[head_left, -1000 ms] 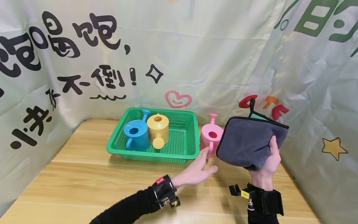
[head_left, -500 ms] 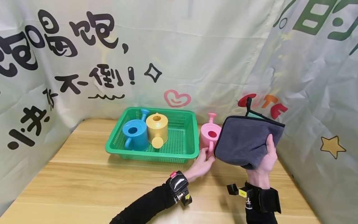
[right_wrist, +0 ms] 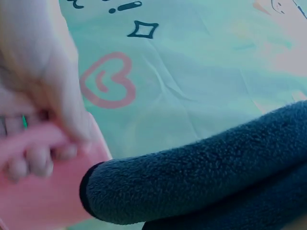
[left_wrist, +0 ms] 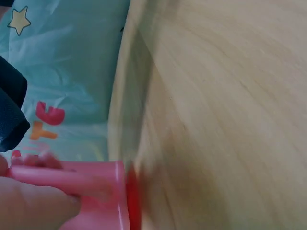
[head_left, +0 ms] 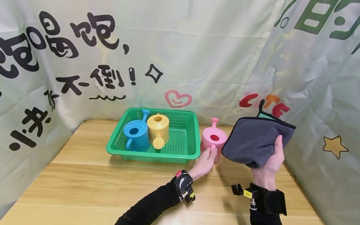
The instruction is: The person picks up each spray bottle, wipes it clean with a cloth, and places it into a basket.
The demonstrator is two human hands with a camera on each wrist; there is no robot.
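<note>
A pink toy watering can (head_left: 213, 136) stands just right of the green basket, its spout toward the back wall. My left hand (head_left: 203, 163) grips its handle, fingers curled round it, as the right wrist view also shows at the pink handle (right_wrist: 36, 139). Whether the can's base touches the table is hard to tell. To the right, my right hand (head_left: 269, 161) holds up a folded dark grey cloth (head_left: 254, 140) with black edging, a hanging loop and a bit of green lining. The thumb lies on the near face; the other fingers are hidden behind the cloth.
The green plastic basket (head_left: 153, 158) holds a blue watering can (head_left: 137, 137) and a yellow watering can (head_left: 158, 126) on its left side. Printed fabric walls (head_left: 213, 68) enclose the wooden table (head_left: 92, 184) at the back and both sides.
My left hand has reached forward and right and closed round the pink can's handle. The can has shifted slightly toward me and right. The cloth moved a little left, then right.
</note>
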